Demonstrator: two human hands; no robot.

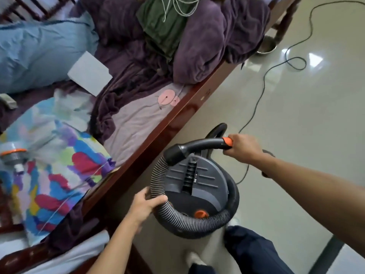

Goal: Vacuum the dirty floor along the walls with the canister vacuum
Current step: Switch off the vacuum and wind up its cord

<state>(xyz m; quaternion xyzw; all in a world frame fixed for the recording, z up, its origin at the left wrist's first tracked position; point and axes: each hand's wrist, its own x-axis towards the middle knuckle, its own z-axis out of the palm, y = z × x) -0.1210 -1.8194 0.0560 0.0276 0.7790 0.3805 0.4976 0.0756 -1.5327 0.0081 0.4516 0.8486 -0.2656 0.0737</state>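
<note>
Two hands (147, 206) (244, 149); one vacuum (199, 180); one hose (157, 175)

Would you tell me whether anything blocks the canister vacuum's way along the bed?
Yes: a black power cord loops across the floor ahead of the canister vacuum, and a metal bowl sits by the bed.

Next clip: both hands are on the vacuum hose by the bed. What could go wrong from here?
The power cord lies in loose loops on the floor beyond the canister; feet might snag it. The hose is wound round the canister, gripped by the left hand and right hand; tugging it could tip the canister against the bed frame.
</note>
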